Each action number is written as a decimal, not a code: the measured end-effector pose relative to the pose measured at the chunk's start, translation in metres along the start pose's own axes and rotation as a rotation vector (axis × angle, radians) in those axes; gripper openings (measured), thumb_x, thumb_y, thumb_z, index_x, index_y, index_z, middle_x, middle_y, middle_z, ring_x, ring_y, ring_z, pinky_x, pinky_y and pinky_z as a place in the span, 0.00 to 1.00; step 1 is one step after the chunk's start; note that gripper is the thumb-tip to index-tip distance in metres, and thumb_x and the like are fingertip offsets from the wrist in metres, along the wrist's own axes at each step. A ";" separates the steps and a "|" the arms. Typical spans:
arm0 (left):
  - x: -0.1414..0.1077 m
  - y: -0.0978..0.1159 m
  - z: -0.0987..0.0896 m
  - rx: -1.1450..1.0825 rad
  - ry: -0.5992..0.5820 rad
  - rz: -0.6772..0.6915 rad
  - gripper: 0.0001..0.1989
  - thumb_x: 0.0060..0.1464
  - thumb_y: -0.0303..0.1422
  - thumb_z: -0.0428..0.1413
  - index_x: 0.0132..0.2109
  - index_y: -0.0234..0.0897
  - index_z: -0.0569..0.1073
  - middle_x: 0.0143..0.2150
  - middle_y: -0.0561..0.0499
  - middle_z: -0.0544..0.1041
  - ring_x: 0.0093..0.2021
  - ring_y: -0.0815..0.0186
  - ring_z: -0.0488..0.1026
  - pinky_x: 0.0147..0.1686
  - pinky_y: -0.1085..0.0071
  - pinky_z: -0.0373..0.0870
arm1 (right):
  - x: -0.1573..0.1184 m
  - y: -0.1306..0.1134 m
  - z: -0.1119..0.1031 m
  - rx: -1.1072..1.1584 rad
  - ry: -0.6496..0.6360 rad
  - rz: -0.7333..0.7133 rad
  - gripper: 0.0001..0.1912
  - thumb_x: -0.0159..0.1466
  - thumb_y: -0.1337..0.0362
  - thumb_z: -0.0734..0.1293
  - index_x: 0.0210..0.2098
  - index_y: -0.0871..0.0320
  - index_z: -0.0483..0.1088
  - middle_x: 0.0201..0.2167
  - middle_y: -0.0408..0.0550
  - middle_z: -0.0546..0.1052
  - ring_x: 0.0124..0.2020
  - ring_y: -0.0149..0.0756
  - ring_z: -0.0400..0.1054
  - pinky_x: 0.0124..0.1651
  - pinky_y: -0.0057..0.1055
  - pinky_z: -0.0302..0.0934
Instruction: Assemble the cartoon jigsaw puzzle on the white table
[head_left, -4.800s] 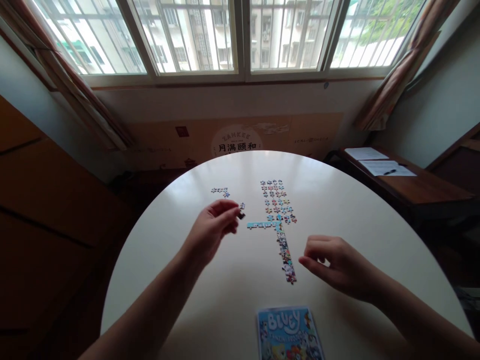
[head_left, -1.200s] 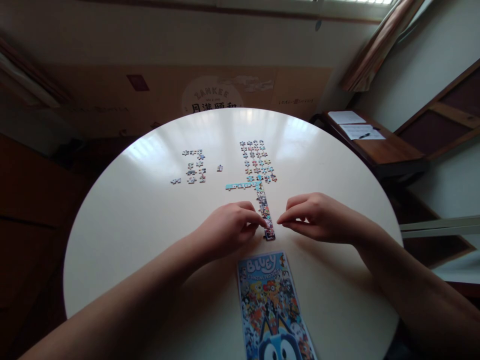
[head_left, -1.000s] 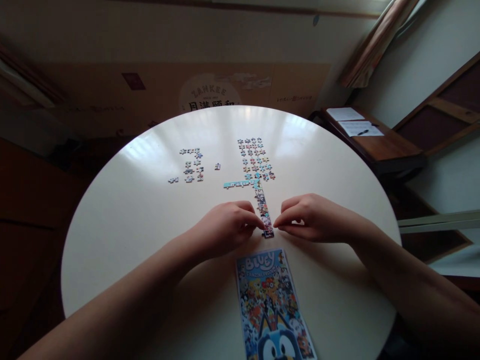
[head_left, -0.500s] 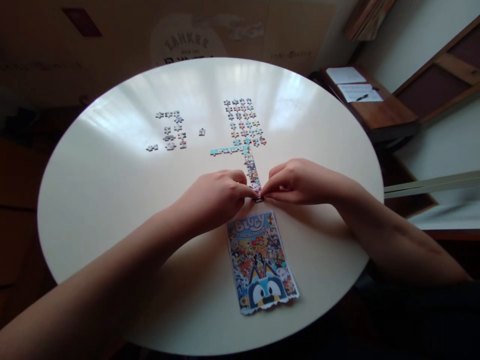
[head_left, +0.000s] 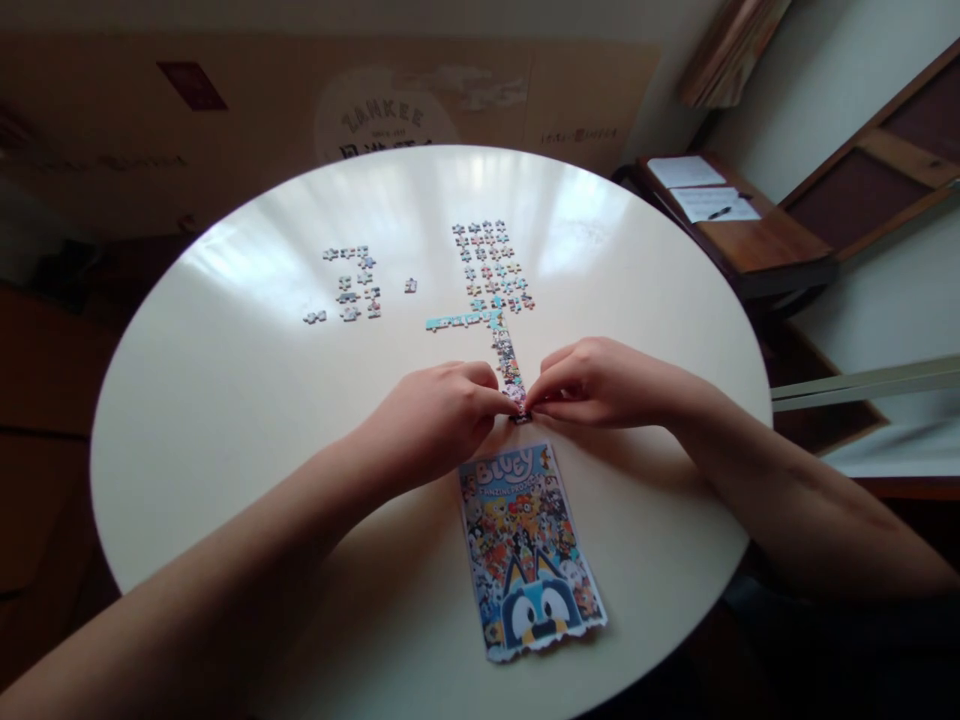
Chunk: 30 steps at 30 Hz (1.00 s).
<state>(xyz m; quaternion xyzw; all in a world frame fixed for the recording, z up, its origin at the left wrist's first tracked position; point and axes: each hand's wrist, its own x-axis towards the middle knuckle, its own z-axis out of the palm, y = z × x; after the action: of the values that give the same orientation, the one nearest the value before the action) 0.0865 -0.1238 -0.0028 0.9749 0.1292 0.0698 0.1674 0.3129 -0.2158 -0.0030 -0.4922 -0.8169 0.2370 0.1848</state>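
A joined strip of jigsaw puzzle (head_left: 507, 350) runs down the table toward me, with a light-blue row (head_left: 453, 321) branching left at its far end. At its near end is a dark-edged puzzle piece (head_left: 520, 418), partly covered by my fingers. My left hand (head_left: 450, 405) is closed, thumb and forefinger meeting the piece from the left. From the right, my right hand (head_left: 592, 385) pinches at the same piece, fingertips close to the left ones. Just below lies a picture sheet (head_left: 529, 550) headed "BLUEY", with a torn lower edge.
Loose puzzle pieces (head_left: 486, 253) stand in rows beyond the strip. More loose pieces (head_left: 349, 297) are grouped at the left, with a single piece (head_left: 411, 286) between. A wooden side table (head_left: 780, 245) at the right holds papers (head_left: 712, 204) and a pen. The round white table (head_left: 217, 400) has a curved edge.
The view has tilted, so the table and everything on it appear slightly lower. Both hands stay at the strip's near end, with little visible movement of their own.
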 end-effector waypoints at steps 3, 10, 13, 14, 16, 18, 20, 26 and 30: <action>-0.004 -0.007 -0.014 -0.048 0.088 -0.024 0.17 0.61 0.27 0.51 0.46 0.45 0.83 0.42 0.49 0.81 0.35 0.67 0.76 0.33 0.71 0.70 | 0.001 0.001 0.000 0.019 0.070 0.009 0.11 0.64 0.69 0.67 0.42 0.55 0.81 0.35 0.45 0.82 0.32 0.31 0.73 0.36 0.27 0.63; -0.013 -0.043 -0.047 0.107 0.344 -0.335 0.14 0.61 0.33 0.52 0.45 0.37 0.82 0.41 0.46 0.81 0.30 0.66 0.73 0.33 0.68 0.70 | 0.004 0.008 0.002 -0.003 0.260 0.176 0.12 0.63 0.70 0.66 0.42 0.56 0.79 0.34 0.44 0.81 0.32 0.31 0.72 0.36 0.28 0.63; -0.011 -0.058 -0.042 0.144 0.280 -0.438 0.15 0.61 0.35 0.52 0.48 0.36 0.81 0.39 0.45 0.81 0.32 0.64 0.74 0.33 0.68 0.70 | 0.006 0.009 0.004 -0.021 0.233 0.223 0.12 0.63 0.70 0.66 0.43 0.55 0.79 0.34 0.44 0.81 0.33 0.31 0.72 0.36 0.29 0.63; -0.010 -0.061 -0.039 0.146 0.252 -0.463 0.16 0.61 0.35 0.53 0.49 0.36 0.80 0.40 0.45 0.81 0.33 0.63 0.75 0.33 0.68 0.70 | 0.006 0.009 0.005 -0.031 0.224 0.236 0.12 0.63 0.70 0.66 0.43 0.55 0.79 0.35 0.44 0.81 0.33 0.31 0.72 0.37 0.30 0.63; -0.009 -0.067 -0.032 0.146 0.201 -0.495 0.17 0.61 0.36 0.53 0.53 0.36 0.78 0.41 0.45 0.81 0.35 0.62 0.76 0.34 0.68 0.71 | 0.007 0.009 0.006 -0.062 0.216 0.249 0.13 0.64 0.70 0.65 0.44 0.54 0.79 0.37 0.46 0.81 0.36 0.34 0.73 0.39 0.31 0.65; -0.008 -0.070 -0.027 0.146 0.169 -0.508 0.19 0.61 0.36 0.52 0.56 0.37 0.76 0.42 0.46 0.81 0.38 0.61 0.77 0.36 0.68 0.71 | 0.008 0.010 0.008 -0.102 0.233 0.246 0.14 0.65 0.70 0.65 0.46 0.55 0.79 0.41 0.49 0.82 0.41 0.38 0.74 0.44 0.36 0.67; -0.007 -0.071 -0.023 0.148 0.157 -0.510 0.19 0.62 0.37 0.52 0.57 0.38 0.76 0.44 0.46 0.80 0.39 0.61 0.76 0.37 0.68 0.71 | 0.009 0.013 0.011 -0.137 0.262 0.223 0.14 0.67 0.69 0.64 0.48 0.55 0.79 0.45 0.52 0.81 0.47 0.42 0.73 0.51 0.41 0.67; -0.007 -0.071 -0.019 0.131 0.157 -0.491 0.19 0.63 0.36 0.51 0.57 0.41 0.76 0.48 0.45 0.78 0.36 0.64 0.75 0.36 0.70 0.70 | 0.012 0.016 0.018 -0.181 0.295 0.148 0.17 0.69 0.67 0.64 0.56 0.57 0.74 0.52 0.55 0.77 0.54 0.46 0.69 0.58 0.48 0.65; -0.007 -0.069 -0.019 0.104 0.125 -0.514 0.18 0.62 0.36 0.51 0.55 0.42 0.78 0.49 0.45 0.77 0.37 0.63 0.75 0.38 0.68 0.70 | 0.011 0.013 0.020 -0.225 0.248 0.098 0.18 0.69 0.64 0.64 0.57 0.54 0.73 0.56 0.55 0.75 0.56 0.48 0.68 0.59 0.51 0.62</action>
<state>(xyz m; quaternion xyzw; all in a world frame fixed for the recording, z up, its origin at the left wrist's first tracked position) 0.0608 -0.0571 -0.0097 0.9113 0.3858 0.0784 0.1208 0.3066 -0.2050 -0.0265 -0.5745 -0.7842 0.0904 0.2163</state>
